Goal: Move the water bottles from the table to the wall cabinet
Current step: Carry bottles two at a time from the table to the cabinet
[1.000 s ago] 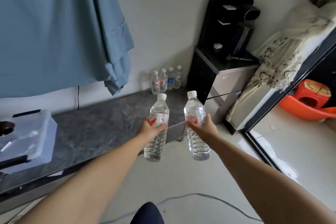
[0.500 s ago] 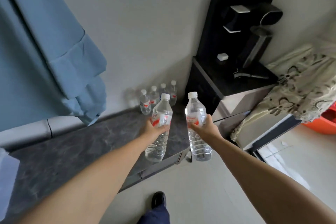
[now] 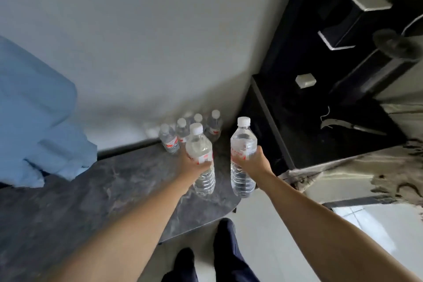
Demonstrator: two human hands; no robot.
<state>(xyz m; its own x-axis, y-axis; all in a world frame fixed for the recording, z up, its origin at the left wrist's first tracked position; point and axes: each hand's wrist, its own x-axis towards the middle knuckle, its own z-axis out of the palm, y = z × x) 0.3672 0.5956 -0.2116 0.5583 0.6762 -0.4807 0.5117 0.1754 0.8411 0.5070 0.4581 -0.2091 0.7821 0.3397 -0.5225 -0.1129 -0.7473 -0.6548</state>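
Above the cabinet top's [image 3: 114, 190] right edge, both hands' grips clutch bottles, left [image 3: 201, 158], right [image 3: 242, 155].

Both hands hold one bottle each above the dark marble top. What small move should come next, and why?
Probably lower both bottles onto the marble top beside the standing group. The left hand and right hand each grip an upright bottle just before that cluster at the wall, and bare surface lies below them.

Rear bottles [image 3: 198, 119] by the wall blur together; blue cloth [image 3: 34, 121] cut off at left.
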